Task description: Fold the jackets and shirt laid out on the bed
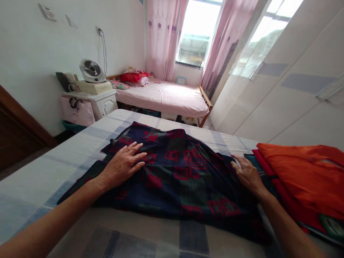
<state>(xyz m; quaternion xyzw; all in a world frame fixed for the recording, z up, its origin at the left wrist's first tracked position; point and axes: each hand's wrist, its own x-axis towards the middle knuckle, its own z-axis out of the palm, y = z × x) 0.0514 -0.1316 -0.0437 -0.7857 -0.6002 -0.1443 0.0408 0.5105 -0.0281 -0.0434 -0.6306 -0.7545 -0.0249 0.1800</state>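
A dark navy and green garment [166, 179] with red square patterns lies spread across the bed, wrinkled in places. Whether it is a shirt or a jacket I cannot tell. My left hand [125, 163] rests palm down on its left part, fingers spread. At the garment's right edge, my right hand [245, 173] has its fingers bent and the tips close together on the dark cloth. Just beyond that hand is a pile of folded clothes, with an orange garment [301, 175] on top and red cloth [288, 204] underneath.
The bed [91, 222] has a white and blue checked sheet. Behind it stand a smaller bed [172, 95] with pink bedding and a white cabinet [106, 104] bearing a fan [92, 70]. White wardrobe doors [282, 82] line the right side.
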